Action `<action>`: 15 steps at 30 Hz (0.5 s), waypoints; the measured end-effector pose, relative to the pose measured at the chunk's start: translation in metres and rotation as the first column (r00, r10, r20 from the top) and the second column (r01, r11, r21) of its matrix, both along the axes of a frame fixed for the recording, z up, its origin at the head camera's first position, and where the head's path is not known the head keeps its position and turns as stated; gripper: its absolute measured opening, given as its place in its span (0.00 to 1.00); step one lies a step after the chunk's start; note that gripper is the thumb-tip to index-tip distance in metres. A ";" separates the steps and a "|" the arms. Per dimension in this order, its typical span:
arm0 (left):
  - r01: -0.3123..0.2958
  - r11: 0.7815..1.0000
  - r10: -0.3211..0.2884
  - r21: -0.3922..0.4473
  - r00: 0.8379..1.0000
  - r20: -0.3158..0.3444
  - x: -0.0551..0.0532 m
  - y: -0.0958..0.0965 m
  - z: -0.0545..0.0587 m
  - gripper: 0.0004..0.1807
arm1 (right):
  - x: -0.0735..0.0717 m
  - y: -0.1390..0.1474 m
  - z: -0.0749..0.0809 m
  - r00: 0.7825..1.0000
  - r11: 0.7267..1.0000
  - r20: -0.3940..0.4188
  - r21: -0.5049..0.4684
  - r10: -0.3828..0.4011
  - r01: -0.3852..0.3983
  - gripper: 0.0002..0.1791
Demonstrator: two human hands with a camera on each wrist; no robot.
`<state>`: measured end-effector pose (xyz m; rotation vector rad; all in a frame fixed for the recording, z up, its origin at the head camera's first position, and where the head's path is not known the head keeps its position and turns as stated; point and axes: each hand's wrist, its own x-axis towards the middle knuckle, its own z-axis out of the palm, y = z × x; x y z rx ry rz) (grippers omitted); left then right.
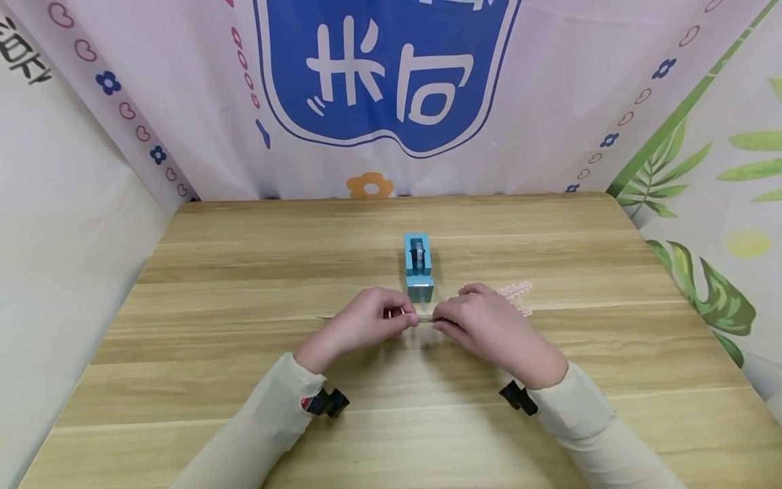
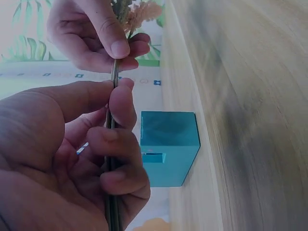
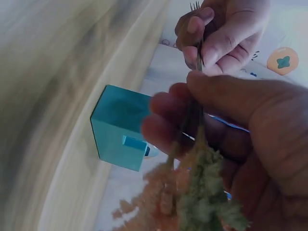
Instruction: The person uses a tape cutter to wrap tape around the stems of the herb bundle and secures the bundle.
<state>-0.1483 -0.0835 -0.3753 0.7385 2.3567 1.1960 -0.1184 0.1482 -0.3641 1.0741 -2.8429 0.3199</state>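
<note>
Both hands hold a small bunch of thin flower stems (image 2: 111, 166) over the table, just in front of a blue tape dispenser (image 1: 420, 291). My left hand (image 1: 374, 316) pinches the stems between thumb and forefinger, its other fingers curled round their lower length. Close by on the right, my right hand (image 1: 491, 329) grips the same stems nearer the blooms. Pink flower heads (image 3: 159, 197) and a green one (image 3: 204, 190) hang beyond its palm in the right wrist view. A short stretch of stem shows between the two hands.
The wooden table (image 1: 244, 272) reaches back to a printed curtain (image 1: 195, 122). A leaf-patterned sheet (image 1: 702, 224) hangs on the right side. Small black cameras (image 1: 519, 397) are strapped at both wrists.
</note>
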 end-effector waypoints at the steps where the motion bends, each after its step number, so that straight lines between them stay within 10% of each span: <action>1: 0.002 1.000 -0.002 0.001 1.000 0.003 0.000 0.000 0.000 0.10 | 0.000 0.000 -0.001 1.000 1.000 -0.016 -0.003 0.003 -0.003 0.03; 15: 0.019 0.998 -0.016 -0.052 0.997 0.070 -0.003 0.001 0.003 0.12 | 0.005 -0.003 -0.012 0.976 1.000 -0.216 -0.014 -0.019 0.017 0.05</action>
